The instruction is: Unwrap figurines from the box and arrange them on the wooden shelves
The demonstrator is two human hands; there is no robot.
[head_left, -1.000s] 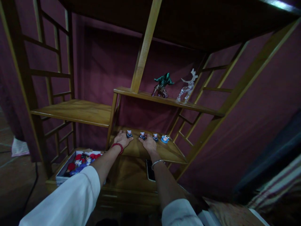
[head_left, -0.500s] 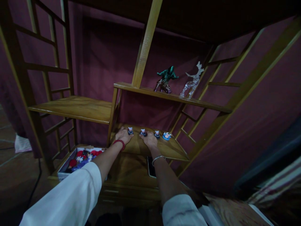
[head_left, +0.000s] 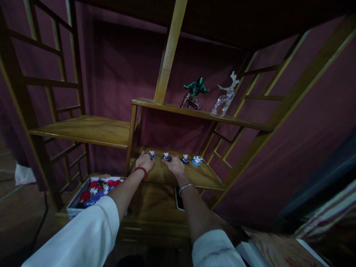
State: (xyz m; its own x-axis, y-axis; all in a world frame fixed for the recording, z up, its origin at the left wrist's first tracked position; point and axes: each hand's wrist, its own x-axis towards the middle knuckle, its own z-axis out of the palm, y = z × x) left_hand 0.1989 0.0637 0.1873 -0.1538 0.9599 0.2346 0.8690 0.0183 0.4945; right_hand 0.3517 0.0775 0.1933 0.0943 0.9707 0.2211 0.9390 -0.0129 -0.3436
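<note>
On the lower shelf board (head_left: 191,176), small figurines stand in a row. My left hand (head_left: 145,162) is at the left end, its fingers closed at the side of the first figurine (head_left: 152,154), which has a dark base. The fingers of my right hand (head_left: 175,165) grip the base of the second, similar figurine (head_left: 166,156). Just right of that hand stands a third figurine (head_left: 185,159), untouched. Beyond it sits a white-and-blue figurine (head_left: 197,160) on a round blue base.
Above, a shelf (head_left: 205,114) bears a green-and-purple figure (head_left: 195,92) and a clear deer figurine (head_left: 226,95). At lower left, a box (head_left: 72,207) holds red and purple items. A phone-like dark object (head_left: 179,200) lies below my right wrist. Wooden uprights frame the unit.
My right hand and the second figurine have shifted slightly left, widening the gap to the third. My left hand and the first figurine have barely moved; the view has turned a little.
</note>
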